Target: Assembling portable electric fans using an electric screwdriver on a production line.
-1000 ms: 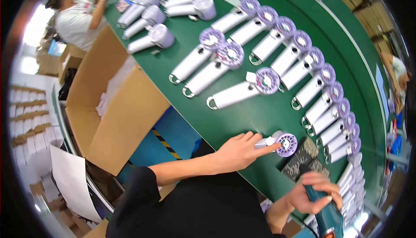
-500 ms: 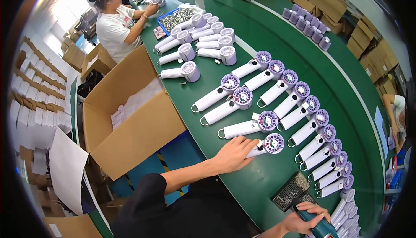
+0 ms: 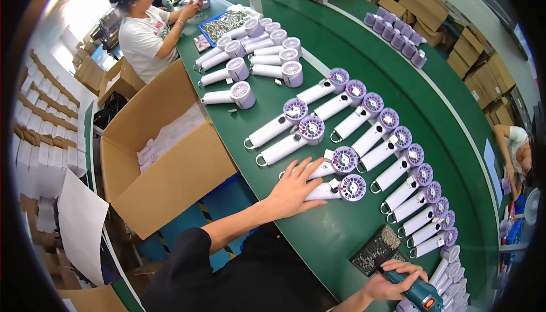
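Note:
My left hand [image 3: 291, 194] lies with its fingers spread over the handles of two white handheld fans on the green bench. The nearer fan [image 3: 352, 188] shows an open purple head with wires inside. Beside it, the farther fan [image 3: 344, 159] is partly covered by my fingertips. Closed around a teal electric screwdriver [image 3: 422, 295], my right hand [image 3: 392, 282] is at the lower right. The screwdriver's dark front end is over the edge of a black screw tray [image 3: 367, 255], which holds many small screws; its tip is hard to make out.
Open-headed fans [image 3: 389, 178] line the bench to the right. Fans with grilles [image 3: 241, 95] lie farther off, near a blue tray of metal parts [image 3: 227, 25]. A large cardboard box [image 3: 170, 198] stands at left. Co-workers, one in a white shirt [image 3: 147, 45], sit along the bench.
My left hand has loosened from the nearer fan and spread its fingers across toward the fan beside it. My right hand still grips the screwdriver by the screw tray. The view has shifted slightly.

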Tool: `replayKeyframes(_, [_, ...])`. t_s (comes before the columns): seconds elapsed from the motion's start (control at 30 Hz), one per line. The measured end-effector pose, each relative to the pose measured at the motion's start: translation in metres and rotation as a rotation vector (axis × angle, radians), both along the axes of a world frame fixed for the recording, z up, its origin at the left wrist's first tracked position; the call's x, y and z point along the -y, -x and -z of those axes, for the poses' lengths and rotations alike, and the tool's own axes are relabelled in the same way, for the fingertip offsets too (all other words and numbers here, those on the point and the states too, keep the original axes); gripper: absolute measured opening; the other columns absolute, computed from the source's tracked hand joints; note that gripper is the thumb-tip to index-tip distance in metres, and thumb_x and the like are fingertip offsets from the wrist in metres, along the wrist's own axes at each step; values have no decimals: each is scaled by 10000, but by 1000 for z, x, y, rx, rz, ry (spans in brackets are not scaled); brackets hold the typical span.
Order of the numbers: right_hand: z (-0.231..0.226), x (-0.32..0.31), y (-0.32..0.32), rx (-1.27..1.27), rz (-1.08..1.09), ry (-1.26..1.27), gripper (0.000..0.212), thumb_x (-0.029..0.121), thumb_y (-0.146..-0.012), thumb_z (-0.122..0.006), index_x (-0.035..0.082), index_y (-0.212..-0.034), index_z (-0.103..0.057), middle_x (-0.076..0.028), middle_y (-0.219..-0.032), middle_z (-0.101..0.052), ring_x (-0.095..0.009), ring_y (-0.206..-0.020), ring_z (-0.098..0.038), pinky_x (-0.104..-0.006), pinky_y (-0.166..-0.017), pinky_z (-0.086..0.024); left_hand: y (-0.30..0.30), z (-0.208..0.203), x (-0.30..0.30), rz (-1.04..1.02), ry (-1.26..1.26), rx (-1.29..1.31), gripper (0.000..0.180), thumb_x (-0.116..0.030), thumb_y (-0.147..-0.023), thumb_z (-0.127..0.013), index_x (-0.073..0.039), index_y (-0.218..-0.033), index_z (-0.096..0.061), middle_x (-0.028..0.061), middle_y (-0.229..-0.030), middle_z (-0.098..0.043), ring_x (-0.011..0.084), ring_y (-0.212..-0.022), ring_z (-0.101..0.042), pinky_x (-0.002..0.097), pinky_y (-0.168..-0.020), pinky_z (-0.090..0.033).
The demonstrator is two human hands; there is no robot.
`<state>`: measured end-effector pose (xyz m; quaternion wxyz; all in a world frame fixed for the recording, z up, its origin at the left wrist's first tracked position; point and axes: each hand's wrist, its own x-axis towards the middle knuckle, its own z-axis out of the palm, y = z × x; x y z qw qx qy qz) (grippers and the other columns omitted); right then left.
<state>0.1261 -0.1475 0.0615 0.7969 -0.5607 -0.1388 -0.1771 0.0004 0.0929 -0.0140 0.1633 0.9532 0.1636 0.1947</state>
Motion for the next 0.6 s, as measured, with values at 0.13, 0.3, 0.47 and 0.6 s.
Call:
replayKeyframes(0.13, [1, -8, -3, 11, -54, -55, 210, 183, -981, -488, 18, -1060, -385, -73, -640, -422, -157, -373, -424, -281, -364, -408, 6, -1, 3, -74, 2, 55, 473, -400, -811, -755, -51, -1108, -639, 206, -1484, -399, 414, -1298, -432, 510, -1048, -352])
replayKeyframes(0.3, [4, -8, -4, -1, -66, -25, 213, 163, -971, -496, 19, -1095, -400, -71, -660, -430, -154, -375, -416, -281, -367, -398, 11, 1, 7, -162, -1, 31, 466, -385, -796, -769, -53, -1097, -643, 184, -1488, -405, 392, -1323, -417, 499, -1049, -347])
replayKeyframes(0.47, [4, -6, -4, 13, -74, 8, 228, 170, -977, -495, 10, -1110, -401, -70, -656, -433, -153, -375, -416, -283, -361, -403, 10, 3, 9, -220, 29, 56, 452, -355, -786, -778, -51, -1090, -640, 198, -1484, -404, 390, -1324, -410, 495, -1060, -335])
replayKeyframes(0.6, [3, -7, -1, 13, -83, 24, 223, 173, -980, -491, 9, -1102, -400, -71, -653, -435, -153, -377, -418, -281, -362, -407, 10, 8, 7, -269, -12, 112, 432, -333, -793, -759, -17, -1055, -627, 226, -1472, -393, 418, -1310, -411, 528, -1067, -329])
